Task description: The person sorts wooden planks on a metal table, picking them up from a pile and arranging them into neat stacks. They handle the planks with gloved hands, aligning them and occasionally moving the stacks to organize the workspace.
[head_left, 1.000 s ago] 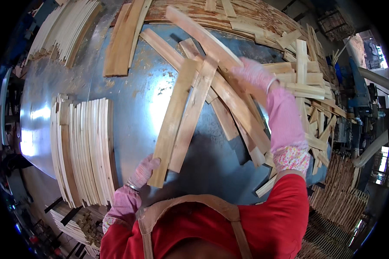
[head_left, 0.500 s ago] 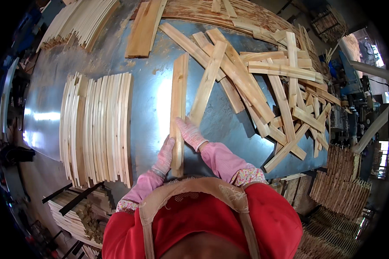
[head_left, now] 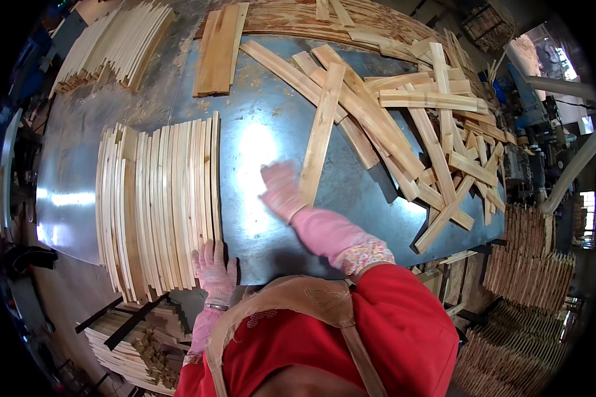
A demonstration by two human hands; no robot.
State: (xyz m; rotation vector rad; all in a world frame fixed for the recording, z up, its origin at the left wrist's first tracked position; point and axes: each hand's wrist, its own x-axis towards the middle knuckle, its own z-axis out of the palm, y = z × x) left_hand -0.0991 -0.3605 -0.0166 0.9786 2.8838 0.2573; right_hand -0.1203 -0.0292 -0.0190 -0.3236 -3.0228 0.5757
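My left hand [head_left: 215,270], in a pale pink glove, lies with fingers apart on the near end of the rightmost wooden board [head_left: 216,165]. That board stands on edge against a long row of wooden boards [head_left: 169,205] on the metal table. Over the bare metal to the right of the row is my right hand [head_left: 283,190], gloved too and blurred by motion. It holds nothing and its fingers are stretched out to the left. Just right of it is the near end of a loose board [head_left: 323,126], which leans across the pile.
A jumbled pile of boards [head_left: 384,132] covers the right side of the metal table [head_left: 258,225]. Another row of boards [head_left: 116,40] stands at the far left, with flat boards [head_left: 215,53] beside it. Stacked wood [head_left: 530,264] sits beyond the table's right edge.
The board that both hands held in the middle has moved left to the row's right end. My left hand went with it; my right hand has let go and lifted slightly away.
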